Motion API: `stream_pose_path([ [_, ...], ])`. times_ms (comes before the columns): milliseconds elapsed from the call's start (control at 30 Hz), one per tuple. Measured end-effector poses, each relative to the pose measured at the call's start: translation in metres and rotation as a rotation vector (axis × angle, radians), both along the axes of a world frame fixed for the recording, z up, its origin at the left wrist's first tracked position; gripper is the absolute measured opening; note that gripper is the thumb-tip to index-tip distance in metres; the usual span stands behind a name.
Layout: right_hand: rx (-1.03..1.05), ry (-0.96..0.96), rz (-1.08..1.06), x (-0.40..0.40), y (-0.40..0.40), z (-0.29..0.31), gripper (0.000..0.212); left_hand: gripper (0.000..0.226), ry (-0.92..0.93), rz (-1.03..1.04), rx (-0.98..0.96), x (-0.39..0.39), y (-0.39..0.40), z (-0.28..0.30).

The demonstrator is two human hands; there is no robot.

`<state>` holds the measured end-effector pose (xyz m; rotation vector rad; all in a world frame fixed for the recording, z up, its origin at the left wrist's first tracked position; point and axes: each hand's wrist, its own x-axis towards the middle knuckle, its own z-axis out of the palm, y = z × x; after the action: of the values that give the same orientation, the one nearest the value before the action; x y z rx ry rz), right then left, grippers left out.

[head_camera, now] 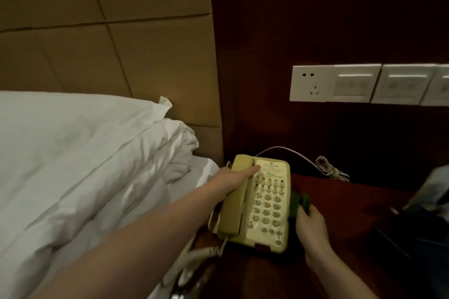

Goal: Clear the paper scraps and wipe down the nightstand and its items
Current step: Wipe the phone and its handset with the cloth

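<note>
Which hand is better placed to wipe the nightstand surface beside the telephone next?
Right. The right hand already holds the green cloth beside the telephone; the left hand grips the handset.

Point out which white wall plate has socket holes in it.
The leftmost wall plate, the one closest to the headboard. It shows plug holes, while the plates to its right carry switch panels instead.

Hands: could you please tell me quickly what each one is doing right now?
Left hand: grips the phone.
Right hand: holds a green cloth.
</note>
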<state>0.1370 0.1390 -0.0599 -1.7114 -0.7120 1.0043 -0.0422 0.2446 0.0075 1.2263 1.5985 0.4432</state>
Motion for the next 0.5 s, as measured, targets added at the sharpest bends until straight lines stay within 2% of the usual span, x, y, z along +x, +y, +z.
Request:
stream_pose_path([
  [300,-0.108,-0.448,0.058,0.014,0.025,0.005,0.03,0.131,0.165,-0.064,0.006,0.004,0.026,-0.008],
  [367,-0.116,-0.533,0.097,0.012,0.024,0.007,0.031,0.125,0.174,-0.108,0.013,0.0,0.025,-0.006],
  [500,-0.126,-0.671,0.109,0.018,0.017,0.014,0.041,0.095,0.03,-0.051,0.06,-0.023,0.016,-0.006],
])
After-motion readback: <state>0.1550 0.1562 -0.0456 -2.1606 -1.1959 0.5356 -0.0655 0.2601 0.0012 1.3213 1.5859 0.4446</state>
